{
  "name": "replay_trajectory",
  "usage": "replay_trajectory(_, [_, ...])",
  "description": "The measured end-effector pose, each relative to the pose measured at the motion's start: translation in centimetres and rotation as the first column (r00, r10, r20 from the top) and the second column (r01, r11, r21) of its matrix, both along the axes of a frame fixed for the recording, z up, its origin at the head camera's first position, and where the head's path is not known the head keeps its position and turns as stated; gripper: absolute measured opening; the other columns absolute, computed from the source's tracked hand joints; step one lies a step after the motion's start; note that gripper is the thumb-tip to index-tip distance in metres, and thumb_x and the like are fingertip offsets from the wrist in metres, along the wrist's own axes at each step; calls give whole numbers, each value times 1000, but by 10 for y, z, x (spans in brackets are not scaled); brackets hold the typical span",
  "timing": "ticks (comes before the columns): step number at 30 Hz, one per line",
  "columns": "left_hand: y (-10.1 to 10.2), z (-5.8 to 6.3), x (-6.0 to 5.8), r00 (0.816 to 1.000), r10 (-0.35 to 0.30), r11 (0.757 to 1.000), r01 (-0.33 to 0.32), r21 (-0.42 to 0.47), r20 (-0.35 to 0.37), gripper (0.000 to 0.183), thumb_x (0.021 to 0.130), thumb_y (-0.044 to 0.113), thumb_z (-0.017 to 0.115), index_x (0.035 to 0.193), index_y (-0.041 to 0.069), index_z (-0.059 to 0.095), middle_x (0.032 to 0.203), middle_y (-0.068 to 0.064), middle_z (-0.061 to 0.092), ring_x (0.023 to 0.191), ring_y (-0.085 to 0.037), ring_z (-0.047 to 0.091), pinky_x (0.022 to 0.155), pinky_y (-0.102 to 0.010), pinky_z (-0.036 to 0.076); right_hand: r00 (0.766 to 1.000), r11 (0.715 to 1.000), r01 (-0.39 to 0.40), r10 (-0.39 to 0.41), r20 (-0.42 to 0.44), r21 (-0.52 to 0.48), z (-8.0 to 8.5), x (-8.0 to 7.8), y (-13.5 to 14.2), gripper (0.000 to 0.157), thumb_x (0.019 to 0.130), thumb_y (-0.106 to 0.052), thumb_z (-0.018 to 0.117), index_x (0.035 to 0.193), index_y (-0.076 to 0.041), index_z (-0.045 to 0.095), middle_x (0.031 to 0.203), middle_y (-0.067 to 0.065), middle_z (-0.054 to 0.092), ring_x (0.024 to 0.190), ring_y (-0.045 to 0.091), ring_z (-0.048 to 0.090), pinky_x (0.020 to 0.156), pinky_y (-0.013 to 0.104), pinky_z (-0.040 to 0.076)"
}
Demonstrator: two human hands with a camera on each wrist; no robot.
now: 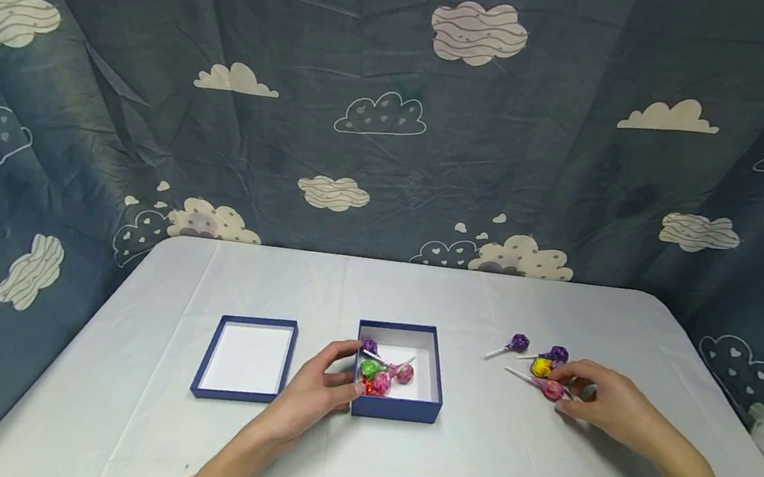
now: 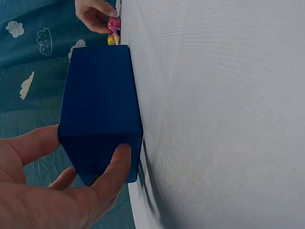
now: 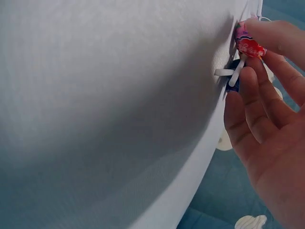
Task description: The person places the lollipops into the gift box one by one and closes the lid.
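A blue box (image 1: pixel 397 410) with a white inside stands open at the table's middle. Several lollipops lie in it, among them a green one (image 1: pixel 370 368) and a purple one (image 1: pixel 370 345). My left hand (image 1: pixel 313 393) holds the box by its left side, thumb and fingers spread along the wall, as the left wrist view (image 2: pixel 97 90) also shows the box. To the right, my right hand (image 1: pixel 608 402) pinches a pink lollipop (image 3: pixel 247 44) between thumb and fingers, close over the table, its white stick sticking out. Right beside those fingertips lies a yellow lollipop (image 1: pixel 541 368).
Two purple lollipops, one farther left (image 1: pixel 519 342) and one behind the yellow one (image 1: pixel 559 354), lie on the white table (image 1: pixel 482 474). Left of the box is a shallow blue-rimmed lid (image 1: pixel 237 396), white side up. A dark cloud-patterned curtain (image 1: pixel 376 166) hangs behind the table.
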State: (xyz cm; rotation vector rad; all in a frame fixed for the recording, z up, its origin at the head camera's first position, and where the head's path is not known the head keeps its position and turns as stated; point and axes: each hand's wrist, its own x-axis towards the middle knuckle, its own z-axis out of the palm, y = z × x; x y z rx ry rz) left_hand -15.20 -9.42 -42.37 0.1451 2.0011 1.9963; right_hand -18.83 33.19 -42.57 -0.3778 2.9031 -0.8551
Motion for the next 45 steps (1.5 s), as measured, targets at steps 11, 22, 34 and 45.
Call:
replay_trajectory(11, [0,2,-1,1000,-7,1000,6,-14,-11,62,88,5,67,145,9,43,152,-17,32,122,-34,53,85,-38,53,999,999,12,-10,-53,36,-6,-3,-2,35,79,-8,80,112,-8,68,94,1,58,82,20,51,60,26,45])
replay_trajectory(22, [0,2,-1,1000,-7,1000,7,-10,-12,62,88,4,67,145,9,43,153,-17,31,125,-35,51,86,-39,53,997,999,14,-12,-75,31,-5,-3,-4,32,78,-5,78,108,-7,67,97,3,59,84,20,52,63,26,46])
replay_trajectory(34, [-1,2,-2,1000,-13,1000,12,-10,-14,62,88,5,67,146,9,43,154,-16,30,124,-35,52,87,-38,53,993,997,20,-29,-111,-76,5,-4,-14,33,81,-8,78,111,-10,67,96,0,65,85,16,58,71,25,52])
replay_trajectory(45, [-1,0,-1,1000,-4,1000,4,-10,-6,63,88,4,67,145,9,43,154,-17,30,125,-35,51,86,-38,53,973,933,-92,11,-230,-348,12,-1,-33,31,87,-3,74,118,-2,66,108,8,65,89,11,64,79,15,50])
